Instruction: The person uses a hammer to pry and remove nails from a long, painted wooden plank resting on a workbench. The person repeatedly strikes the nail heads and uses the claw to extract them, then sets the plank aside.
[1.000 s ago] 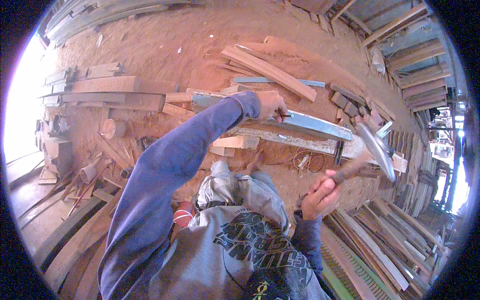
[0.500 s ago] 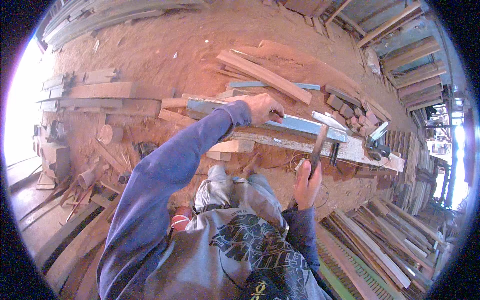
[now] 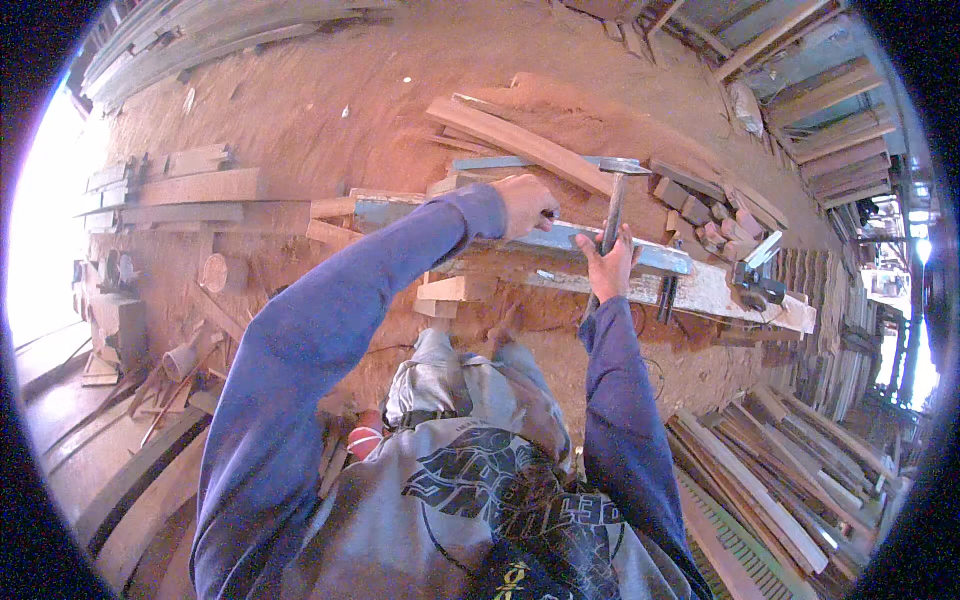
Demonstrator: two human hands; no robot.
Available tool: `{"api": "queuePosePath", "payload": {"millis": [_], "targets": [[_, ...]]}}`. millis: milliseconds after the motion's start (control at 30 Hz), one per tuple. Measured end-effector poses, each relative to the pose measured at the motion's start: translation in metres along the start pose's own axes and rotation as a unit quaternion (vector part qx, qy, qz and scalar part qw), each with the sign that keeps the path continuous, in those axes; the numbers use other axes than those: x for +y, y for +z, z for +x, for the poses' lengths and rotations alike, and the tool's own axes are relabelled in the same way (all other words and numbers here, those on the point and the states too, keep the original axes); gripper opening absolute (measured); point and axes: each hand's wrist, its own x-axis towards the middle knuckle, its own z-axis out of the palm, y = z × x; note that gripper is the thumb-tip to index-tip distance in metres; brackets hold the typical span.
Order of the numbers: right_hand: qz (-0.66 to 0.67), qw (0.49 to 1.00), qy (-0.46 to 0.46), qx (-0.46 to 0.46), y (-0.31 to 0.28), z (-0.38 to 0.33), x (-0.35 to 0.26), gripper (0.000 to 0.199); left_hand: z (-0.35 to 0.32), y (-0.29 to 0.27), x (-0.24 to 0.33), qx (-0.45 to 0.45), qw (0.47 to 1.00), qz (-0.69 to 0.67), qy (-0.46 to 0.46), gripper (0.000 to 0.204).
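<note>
My right hand [image 3: 608, 268] holds a hammer [image 3: 613, 205], its handle upright and its metal head above the far edge of the blue-painted plank [image 3: 650, 256]. The thumb is spread to one side of the handle. Over the middle of that plank, my left hand [image 3: 527, 207] is closed with its fingers pinched together; whatever they hold, if anything, is too small to make out. The plank lies lengthwise along a worn whitish beam [image 3: 715, 285]. A dark upright clamp-like piece [image 3: 667, 297] is at the beam's near side.
Loose boards [image 3: 520, 145] and several short wood blocks [image 3: 715, 225] lie beyond the beam on the dusty ground. A dark tool [image 3: 760, 288] rests at its right end. Stacked planks [image 3: 750, 480] are at the lower right, and timber pieces [image 3: 190, 187] at the left.
My right hand has moved up and forward with the hammer, bringing its head farther away over the plank's far side. My left hand has shifted slightly left and stays closed.
</note>
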Motion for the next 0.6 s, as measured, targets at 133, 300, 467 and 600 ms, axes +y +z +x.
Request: {"api": "queuePosePath", "payload": {"millis": [133,300,467,600], "targets": [[0.036,0.999,-0.013,0.016,0.012,-0.004,0.010,0.065,0.018,0.003,0.003,-0.028,0.998,0.040,-0.028,0.018],[0.006,0.999,-0.029,0.024,0.012,0.000,0.010,0.055,0.028,0.003,0.019,-0.054,0.992,0.076,-0.090,0.021],[0.006,1.000,-0.019,0.018,0.012,0.000,0.010,0.056,0.017,0.007,0.017,-0.011,0.994,0.051,-0.100,0.025],[-0.047,0.998,-0.043,0.026,0.010,0.000,0.012,0.060,0.011,0.026,0.012,0.083,0.994,-0.054,-0.053,0.044]]}}
